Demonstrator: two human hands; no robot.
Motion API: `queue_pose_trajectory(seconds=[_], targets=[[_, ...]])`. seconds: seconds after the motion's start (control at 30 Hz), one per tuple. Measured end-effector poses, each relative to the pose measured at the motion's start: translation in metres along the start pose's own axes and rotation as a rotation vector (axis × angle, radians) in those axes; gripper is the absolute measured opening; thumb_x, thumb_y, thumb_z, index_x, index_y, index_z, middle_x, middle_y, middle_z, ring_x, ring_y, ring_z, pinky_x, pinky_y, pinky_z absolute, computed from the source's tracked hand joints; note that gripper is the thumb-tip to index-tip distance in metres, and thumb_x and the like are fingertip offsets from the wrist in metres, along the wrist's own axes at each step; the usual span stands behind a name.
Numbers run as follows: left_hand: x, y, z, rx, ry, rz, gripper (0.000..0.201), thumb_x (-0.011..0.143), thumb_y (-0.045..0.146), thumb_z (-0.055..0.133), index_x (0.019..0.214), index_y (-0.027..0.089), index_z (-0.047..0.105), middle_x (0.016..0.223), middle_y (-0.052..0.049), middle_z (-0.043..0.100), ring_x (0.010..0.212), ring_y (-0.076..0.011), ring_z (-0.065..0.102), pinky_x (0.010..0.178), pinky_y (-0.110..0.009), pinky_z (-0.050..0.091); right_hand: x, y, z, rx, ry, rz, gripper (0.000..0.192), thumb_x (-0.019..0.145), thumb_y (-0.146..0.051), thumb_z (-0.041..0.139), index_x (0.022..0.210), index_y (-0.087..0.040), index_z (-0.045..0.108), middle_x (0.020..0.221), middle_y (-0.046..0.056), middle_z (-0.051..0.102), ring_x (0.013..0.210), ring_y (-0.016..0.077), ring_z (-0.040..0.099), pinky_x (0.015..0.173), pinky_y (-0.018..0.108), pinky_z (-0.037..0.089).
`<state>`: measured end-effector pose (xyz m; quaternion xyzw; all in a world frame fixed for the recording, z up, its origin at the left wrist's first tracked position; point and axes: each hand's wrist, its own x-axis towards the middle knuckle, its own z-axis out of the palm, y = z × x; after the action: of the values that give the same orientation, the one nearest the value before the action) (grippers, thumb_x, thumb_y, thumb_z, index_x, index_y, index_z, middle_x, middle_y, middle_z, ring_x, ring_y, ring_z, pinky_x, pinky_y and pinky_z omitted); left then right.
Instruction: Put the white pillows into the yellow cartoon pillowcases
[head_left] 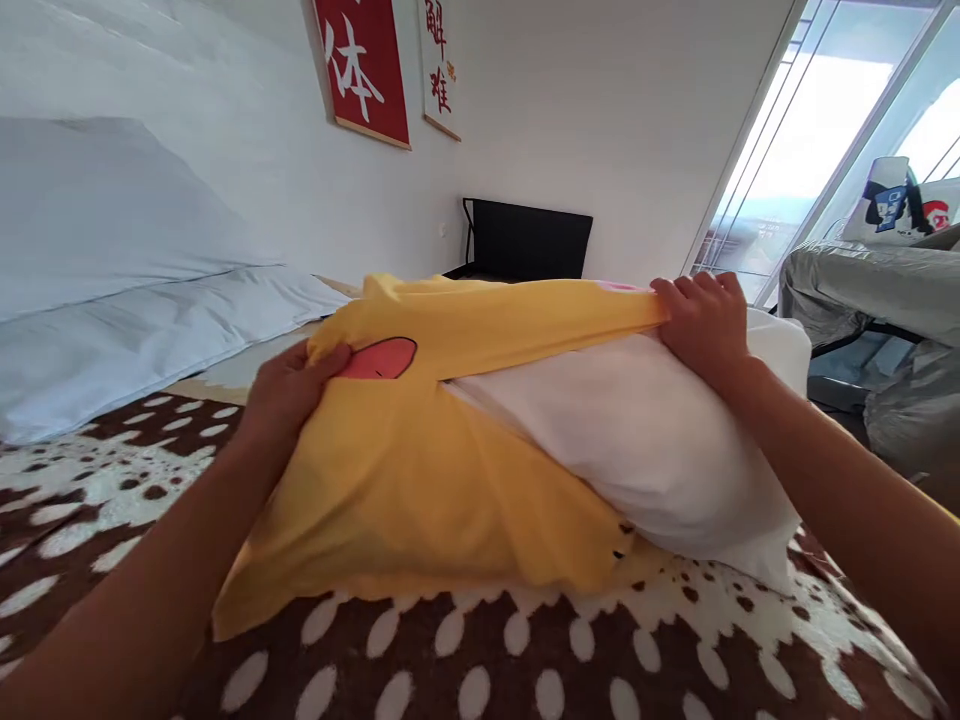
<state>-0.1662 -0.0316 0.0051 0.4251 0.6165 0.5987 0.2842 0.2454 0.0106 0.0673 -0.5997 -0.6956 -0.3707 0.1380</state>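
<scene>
Middle of the frame, the yellow pillowcase (420, 480) looks roughly half over the white pillow (652, 430), right end's bare, left hand (289, 385) pinching the case's left side, right hand (705, 320) fisted on its open edge.

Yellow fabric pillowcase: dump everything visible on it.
The yellow fabric pillowcase looks thin, soft and creased. A black-outlined coral-red patch sits near the left hand, small black marks near its lower right edge. It lies on the brown-and-white patterned blanket, covering part of a plump white pillow. Its opening gapes to the right, exposing the rest of the pillow. The left hand grips its left side; the right hand holds the opening's upper edge taut.
</scene>
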Motion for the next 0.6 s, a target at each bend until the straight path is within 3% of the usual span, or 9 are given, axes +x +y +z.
queue_pose_trajectory(seconds=[0.07,0.17,0.23,0.3,0.37,0.4,0.43,0.5,0.6], targets=[[0.012,0.004,-0.009,0.137,0.061,0.039,0.042,0.071,0.045,0.068,0.100,0.016,0.062,0.065,0.007,0.053,0.060,-0.0064,0.046,0.059,-0.016,0.039,-0.010,-0.012,-0.002,0.063,-0.127,-0.017,0.029,0.087,-0.024,0.039,0.103,-0.018,0.062,0.091,0.011,0.068,0.089,0.0260,0.058,0.080,0.038,0.034],[0.026,0.003,-0.018,0.582,0.114,0.225,0.026,0.080,0.040,0.057,0.077,0.014,0.056,0.061,0.005,0.044,0.063,-0.0073,0.040,0.067,-0.018,0.037,-0.022,-0.032,0.000,0.149,-0.385,-0.051,0.026,0.088,-0.030,0.040,0.094,-0.020,0.063,0.084,0.010,0.068,0.078,0.0235,0.061,0.068,0.032,0.035],[0.029,-0.003,-0.018,0.848,0.090,0.319,0.026,0.085,0.039,0.049,0.074,0.016,0.051,0.063,0.003,0.043,0.066,-0.0124,0.043,0.073,-0.025,0.041,-0.023,-0.041,-0.001,0.120,-0.377,-0.076,0.026,0.090,-0.027,0.038,0.098,-0.019,0.061,0.086,0.011,0.068,0.080,0.0237,0.062,0.066,0.031,0.034],[0.023,-0.011,-0.009,0.983,0.114,0.405,0.020,0.087,0.035,0.044,0.083,0.017,0.053,0.072,-0.002,0.050,0.075,-0.0200,0.050,0.079,-0.037,0.044,-0.020,-0.046,-0.005,0.059,-0.315,-0.088,0.027,0.092,-0.026,0.036,0.104,-0.016,0.058,0.083,0.014,0.068,0.079,0.0247,0.063,0.064,0.031,0.033],[0.003,-0.016,0.008,0.981,0.173,0.615,0.021,0.088,0.029,0.040,0.095,0.017,0.055,0.088,-0.009,0.057,0.088,-0.0269,0.054,0.086,-0.045,0.044,-0.015,-0.049,-0.009,0.023,-0.280,-0.111,0.028,0.095,-0.028,0.034,0.105,-0.014,0.056,0.078,0.015,0.068,0.076,0.0253,0.064,0.062,0.030,0.032],[-0.012,-0.016,0.020,0.940,0.155,0.783,0.023,0.088,0.028,0.040,0.100,0.016,0.056,0.097,-0.011,0.059,0.096,-0.0285,0.055,0.090,-0.046,0.043,-0.012,-0.052,-0.011,0.018,-0.271,-0.128,0.028,0.095,-0.028,0.034,0.104,-0.013,0.056,0.076,0.015,0.068,0.074,0.0254,0.064,0.061,0.030,0.031],[-0.029,-0.015,0.033,0.871,0.087,0.958,0.025,0.090,0.029,0.040,0.102,0.016,0.057,0.101,-0.013,0.061,0.101,-0.0282,0.056,0.094,-0.044,0.043,-0.010,-0.054,-0.013,0.019,-0.264,-0.141,0.027,0.095,-0.028,0.034,0.102,-0.013,0.056,0.074,0.015,0.067,0.073,0.0255,0.065,0.060,0.030,0.030],[-0.066,-0.010,0.063,0.776,-0.217,1.266,0.029,0.092,0.029,0.038,0.111,0.017,0.058,0.111,-0.012,0.064,0.110,-0.0244,0.056,0.100,-0.039,0.041,-0.008,-0.061,-0.017,0.028,-0.249,-0.153,0.025,0.095,-0.027,0.035,0.098,-0.013,0.056,0.073,0.014,0.067,0.072,0.0258,0.065,0.058,0.029,0.029],[-0.106,0.002,0.108,0.738,-0.553,1.417,0.051,0.094,0.041,0.039,0.137,0.015,0.042,0.142,-0.015,0.046,0.133,-0.0256,0.040,0.108,-0.042,0.035,-0.008,-0.070,-0.030,0.035,-0.229,-0.165,0.021,0.093,-0.020,0.038,0.097,-0.013,0.057,0.074,0.015,0.067,0.072,0.0257,0.065,0.056,0.029,0.027]])
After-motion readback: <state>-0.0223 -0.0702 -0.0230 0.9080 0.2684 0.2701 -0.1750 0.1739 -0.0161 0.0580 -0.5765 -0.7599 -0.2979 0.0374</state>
